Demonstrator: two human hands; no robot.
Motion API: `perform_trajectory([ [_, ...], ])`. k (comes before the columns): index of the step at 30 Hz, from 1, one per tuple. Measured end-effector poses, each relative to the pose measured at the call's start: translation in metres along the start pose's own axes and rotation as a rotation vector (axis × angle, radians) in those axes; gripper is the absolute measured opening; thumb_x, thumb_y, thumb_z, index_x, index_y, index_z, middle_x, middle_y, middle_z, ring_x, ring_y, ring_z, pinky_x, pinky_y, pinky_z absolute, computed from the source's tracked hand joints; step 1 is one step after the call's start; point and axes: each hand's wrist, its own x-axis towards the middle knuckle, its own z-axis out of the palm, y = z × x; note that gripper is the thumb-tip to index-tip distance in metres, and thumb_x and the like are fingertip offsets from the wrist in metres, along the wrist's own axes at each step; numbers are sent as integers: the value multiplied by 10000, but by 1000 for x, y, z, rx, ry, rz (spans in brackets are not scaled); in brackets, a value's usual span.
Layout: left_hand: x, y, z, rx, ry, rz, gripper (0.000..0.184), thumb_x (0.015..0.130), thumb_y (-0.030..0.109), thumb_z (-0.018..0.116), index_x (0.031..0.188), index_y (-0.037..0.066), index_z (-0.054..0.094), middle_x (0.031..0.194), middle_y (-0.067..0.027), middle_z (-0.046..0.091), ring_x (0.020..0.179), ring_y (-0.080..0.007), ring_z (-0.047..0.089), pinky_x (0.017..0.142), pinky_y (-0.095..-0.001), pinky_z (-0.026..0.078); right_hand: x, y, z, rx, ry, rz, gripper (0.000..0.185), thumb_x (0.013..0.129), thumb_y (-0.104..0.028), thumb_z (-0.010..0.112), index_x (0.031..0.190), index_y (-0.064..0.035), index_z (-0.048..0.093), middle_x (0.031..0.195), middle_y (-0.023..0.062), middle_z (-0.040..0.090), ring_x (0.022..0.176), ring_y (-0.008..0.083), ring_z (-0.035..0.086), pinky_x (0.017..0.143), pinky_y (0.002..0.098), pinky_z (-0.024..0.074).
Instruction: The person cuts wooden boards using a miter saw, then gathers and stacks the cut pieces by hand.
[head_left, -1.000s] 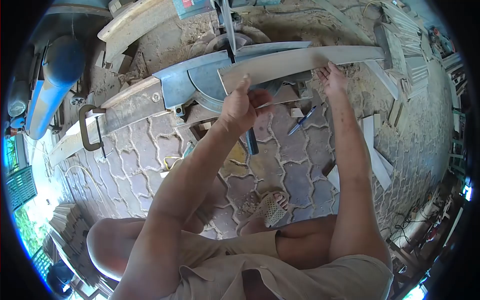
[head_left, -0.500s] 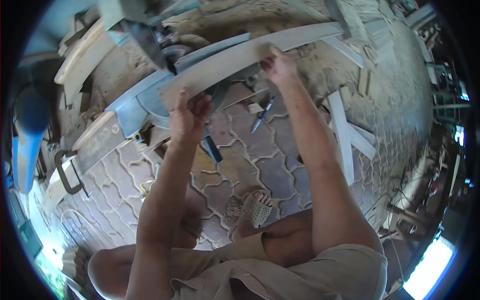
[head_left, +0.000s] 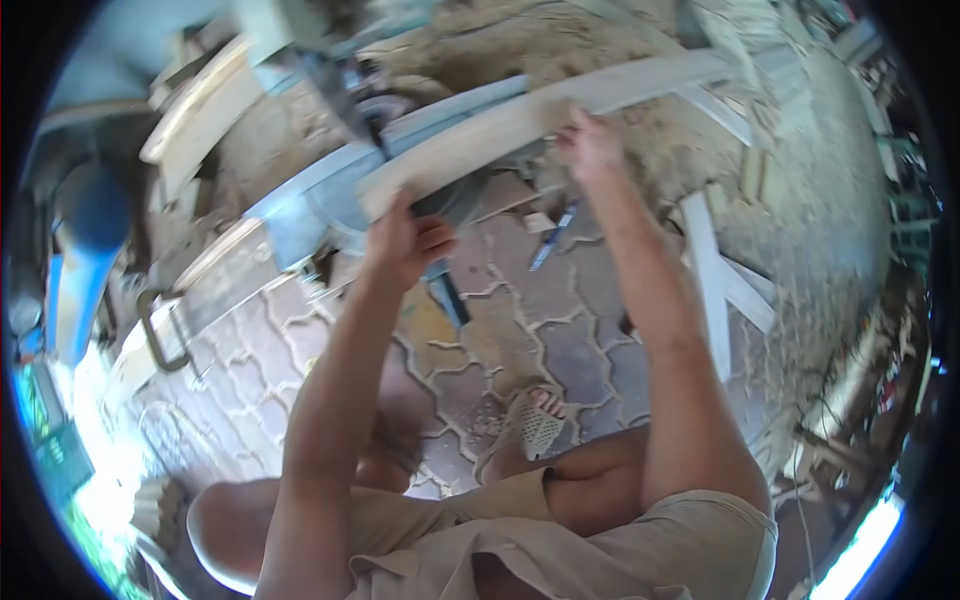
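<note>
A long, pale, slightly curved wooden board (head_left: pixel 480 142) lies slantwise across the saw's blue-grey metal base (head_left: pixel 345 190). My left hand (head_left: pixel 408 238) is closed at the board's left end, its thumb up against the near edge and the other fingers curled. Farther along, my right hand (head_left: pixel 592 150) pinches the same near edge around the middle of the board. The saw's blade (head_left: pixel 335 95), with its housing above, is just beyond the left end; I cannot tell whether it touches the wood. Below the left hand, a dark handle (head_left: pixel 450 300) sticks out from the base.
A blue-and-white pen (head_left: pixel 553 238) lies on the paving stones (head_left: pixel 560 345). Crossed pale offcuts (head_left: pixel 712 280) are to the right. A C-clamp (head_left: pixel 163 332) grips a board at left. More curved boards (head_left: pixel 205 130) stand behind the saw, amid sawdust. My sandalled foot (head_left: pixel 530 425) is below.
The view has shifted, moving the whole scene rightward. The board has slid a little further right along the saw base with my hands on it. My left fingers have curled in more.
</note>
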Motion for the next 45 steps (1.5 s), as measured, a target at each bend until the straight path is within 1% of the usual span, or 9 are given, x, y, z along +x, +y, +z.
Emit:
perform_trajectory([
  [7, 18, 6, 45, -78, -22, 99, 507, 1062, 411, 420, 1327, -20, 398, 861, -217, 670, 716, -349, 703, 660, -500, 615, 12, -26, -16, 100, 18, 37, 190, 987, -214, 662, 1134, -102, 618, 971, 33, 672, 800, 174, 655, 670, 349, 558],
  [14, 26, 7, 47, -60, -63, 69, 475, 1076, 414, 399, 1386, 60, 336, 933, -206, 657, 751, -337, 706, 742, -539, 620, 13, -23, -22, 108, -57, 15, 245, 979, -250, 676, 1157, -96, 608, 1005, 43, 673, 852, 194, 658, 726, 378, 555],
  [17, 26, 10, 46, -44, -58, 69, 475, 1081, 402, 387, 1400, 55, 326, 924, -209, 656, 751, -337, 707, 739, -538, 623, -19, -23, -8, 0, -72, -17, 370, 949, -287, 715, 1214, -61, 587, 1102, 83, 674, 968, 211, 667, 801, 402, 555],
  [19, 28, 10, 44, -39, -76, 68, 474, 1083, 394, 381, 1408, 54, 319, 920, -211, 655, 752, -337, 707, 737, -537, 624, -58, -22, 17, -574, -260, -202, 534, 898, -309, 767, 1292, -22, 549, 1204, 113, 661, 1076, 220, 658, 892, 388, 539],
  [22, 28, 11, 45, -17, -92, 77, 476, 1087, 379, 374, 1424, 52, 302, 923, -217, 654, 754, -343, 708, 734, -534, 626, -68, 11, 31, -763, -399, -445, 679, 831, -289, 828, 1351, 13, 512, 1249, 129, 649, 1163, 228, 625, 986, 374, 500],
  [28, 24, 9, 46, 1, -50, 87, 482, 1088, 376, 374, 1436, 55, 284, 939, -227, 652, 750, -345, 703, 718, -538, 628, -98, -18, 52, -497, -445, -118, 809, 714, -195, 915, 1350, 57, 483, 1249, 168, 639, 1167, 240, 615, 1004, 366, 496],
  [31, 24, 8, 51, 20, -42, 112, 487, 1088, 376, 381, 1441, 57, 276, 946, -234, 650, 754, -342, 702, 716, -546, 628, -88, 6, 53, -678, -238, -368, 811, 721, -263, 920, 1337, 60, 504, 1204, 172, 672, 1104, 238, 650, 972, 342, 509],
  [34, 22, 9, 52, 38, -4, 137, 509, 1088, 417, 354, 1385, 7, 305, 875, -228, 671, 685, -333, 715, 626, -487, 641, -91, -1, 51, -503, -316, -216, 805, 703, -266, 932, 1321, 58, 531, 1205, 179, 674, 1109, 240, 652, 976, 343, 510],
  [45, 25, 10, 47, 44, -21, 90, 485, 1089, 414, 388, 1442, 99, 279, 967, -229, 646, 751, -337, 694, 725, -567, 619, -81, 6, 45, -630, -203, -259, 785, 706, -399, 902, 1289, 34, 606, 1250, 158, 673, 1108, 268, 659, 980, 372, 511],
])
